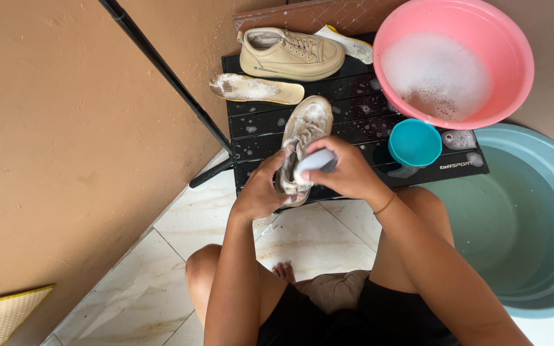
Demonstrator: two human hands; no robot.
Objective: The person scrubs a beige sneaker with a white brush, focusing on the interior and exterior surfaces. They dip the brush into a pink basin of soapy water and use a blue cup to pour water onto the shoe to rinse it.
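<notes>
The left hand (261,192) grips the shoe (302,138) steady on the table (354,112) while right hand (347,172) fingers curl tight around a brush (312,161) scrubbing it.

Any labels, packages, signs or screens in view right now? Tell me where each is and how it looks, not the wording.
Printed logo: small white lettering on the near right edge of the black slatted table, below the teal cup.
Side mark: tiny dark print on the beige shoe at the table's far end.
No packages, signs or screens.
</notes>
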